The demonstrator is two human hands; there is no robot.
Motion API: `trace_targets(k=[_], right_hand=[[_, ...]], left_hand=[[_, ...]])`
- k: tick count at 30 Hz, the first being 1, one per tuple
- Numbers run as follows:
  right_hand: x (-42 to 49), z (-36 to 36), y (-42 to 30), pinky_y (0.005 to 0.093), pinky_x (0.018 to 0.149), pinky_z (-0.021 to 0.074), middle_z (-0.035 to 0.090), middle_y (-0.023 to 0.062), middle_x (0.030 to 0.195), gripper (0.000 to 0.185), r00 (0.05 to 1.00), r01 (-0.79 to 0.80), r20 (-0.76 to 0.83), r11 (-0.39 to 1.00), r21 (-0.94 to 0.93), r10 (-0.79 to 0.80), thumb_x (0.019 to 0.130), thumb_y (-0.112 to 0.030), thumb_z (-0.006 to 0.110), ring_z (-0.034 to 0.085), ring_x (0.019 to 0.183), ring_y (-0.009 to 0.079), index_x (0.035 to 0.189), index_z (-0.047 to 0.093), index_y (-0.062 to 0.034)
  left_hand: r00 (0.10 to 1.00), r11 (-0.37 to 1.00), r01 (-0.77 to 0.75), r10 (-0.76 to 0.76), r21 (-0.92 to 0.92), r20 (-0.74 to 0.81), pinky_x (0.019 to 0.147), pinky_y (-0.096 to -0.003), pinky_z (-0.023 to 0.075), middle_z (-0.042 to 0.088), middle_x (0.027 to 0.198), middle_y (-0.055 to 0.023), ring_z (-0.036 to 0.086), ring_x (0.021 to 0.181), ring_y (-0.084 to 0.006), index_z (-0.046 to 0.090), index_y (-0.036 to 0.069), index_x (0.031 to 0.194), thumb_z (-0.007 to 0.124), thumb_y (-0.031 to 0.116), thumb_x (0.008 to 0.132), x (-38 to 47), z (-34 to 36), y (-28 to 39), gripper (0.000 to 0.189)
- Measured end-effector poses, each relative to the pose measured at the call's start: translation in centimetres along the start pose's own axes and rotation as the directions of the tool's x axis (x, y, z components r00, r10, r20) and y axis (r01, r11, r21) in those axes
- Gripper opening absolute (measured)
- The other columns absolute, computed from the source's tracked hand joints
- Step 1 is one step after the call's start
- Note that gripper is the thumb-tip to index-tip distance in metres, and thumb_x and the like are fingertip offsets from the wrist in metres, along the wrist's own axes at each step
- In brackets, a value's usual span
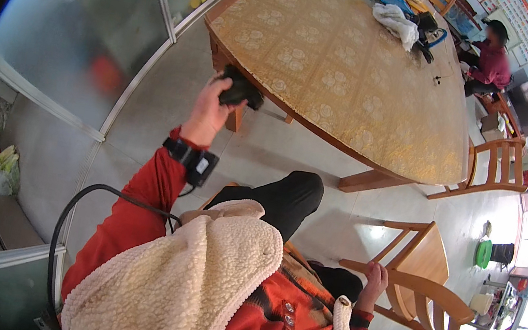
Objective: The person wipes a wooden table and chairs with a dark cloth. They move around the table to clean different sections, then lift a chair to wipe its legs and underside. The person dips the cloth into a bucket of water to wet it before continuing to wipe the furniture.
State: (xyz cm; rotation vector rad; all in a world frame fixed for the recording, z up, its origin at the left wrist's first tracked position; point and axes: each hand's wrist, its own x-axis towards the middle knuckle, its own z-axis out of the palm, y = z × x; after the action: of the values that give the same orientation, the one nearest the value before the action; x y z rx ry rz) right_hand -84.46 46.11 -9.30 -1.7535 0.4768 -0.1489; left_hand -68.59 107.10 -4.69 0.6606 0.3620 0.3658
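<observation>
In my left hand (213, 108) is a bunched dark cloth (239, 89), pressed against the wooden edge of the dining table (342, 63) at its near left. A strap with a small black device (194, 162) sits on that wrist, and a black cable runs from near it. My right hand (375, 281) is at the top rail of a wooden chair (429, 296), its fingers curled over the wood. Black-trousered legs lie between my hands, below the table.
Sliding frosted glass panels (94, 29) stand at the left. A white cloth (395, 22) and other items lie at the table's far side. Another wooden chair (495, 163) stands at the table's right. A person (491, 63) sits beyond. A green basin (483, 253) is at the far right.
</observation>
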Motion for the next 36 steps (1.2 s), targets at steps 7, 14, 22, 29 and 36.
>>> trace_targets(k=[7,14,22,29,36], right_hand=[[0.6,1.2,0.4,0.0298,0.082,0.0535,0.073,0.0116,0.105,0.027,0.995,0.079,0.064,0.990,-0.116,-0.072,0.101,-0.021,0.059,0.069,0.101,0.0191,0.113,0.066,0.0024],[0.2,-0.7,1.1,0.0301,0.079,0.0544,0.074,0.0109,0.101,0.023,0.990,0.142,0.017,0.987,-0.080,-0.141,0.100,-0.017,0.060,0.069,0.097,0.0178,0.108,0.069,0.0031],[0.0,-3.7,3.3,0.0292,0.080,0.0539,0.074,0.0082,0.101,0.024,0.990,0.070,-0.120,0.997,0.021,-0.067,0.100,-0.021,0.061,0.069,0.097,0.0160,0.109,0.069,-0.0007],[0.0,-5.6,5.1,0.0300,0.082,0.0532,0.074,0.0091,0.103,0.022,0.981,0.061,-0.187,0.994,0.087,-0.044,0.099,-0.019,0.061,0.068,0.097,0.0162,0.108,0.069,-0.0007],[-0.4,-7.3,7.9,0.0285,0.084,0.0509,0.073,0.0081,0.104,0.020,0.974,0.025,-0.227,0.984,0.177,0.016,0.099,-0.019,0.062,0.066,0.098,0.0148,0.107,0.068,-0.0017]], left_hand=[[0.926,0.950,0.310,-0.313,0.050,0.211,0.084,-0.0538,0.0575,0.059,0.123,-0.0144,0.062,0.112,-0.0326,0.051,0.011,0.126,0.066,0.010,0.092,-10.4,8.2,-8.1,0.038],[0.707,0.770,0.635,-0.607,0.052,0.363,0.089,-0.0515,0.0580,0.062,0.123,-0.0135,0.062,0.113,-0.0317,0.054,0.007,0.123,0.067,0.011,0.093,-13.5,16.5,-16.5,0.033],[0.502,0.590,0.801,-0.752,0.098,0.428,0.093,-0.0563,0.0559,0.063,0.124,-0.0160,0.062,0.114,-0.0346,0.057,0.001,0.122,0.067,0.009,0.093,-13.3,25.4,-28.3,0.032],[0.514,0.623,0.774,-0.725,0.116,0.459,0.092,-0.0567,0.0564,0.065,0.119,-0.0151,0.063,0.110,-0.0343,0.058,0.002,0.118,0.068,0.008,0.092,-12.8,33.2,-37.4,0.028],[0.573,0.660,0.745,-0.708,0.099,0.413,0.086,-0.0553,0.0594,0.066,0.115,-0.0132,0.064,0.106,-0.0333,0.060,0.006,0.115,0.070,0.010,0.090,-11.8,39.8,-45.1,0.027]])
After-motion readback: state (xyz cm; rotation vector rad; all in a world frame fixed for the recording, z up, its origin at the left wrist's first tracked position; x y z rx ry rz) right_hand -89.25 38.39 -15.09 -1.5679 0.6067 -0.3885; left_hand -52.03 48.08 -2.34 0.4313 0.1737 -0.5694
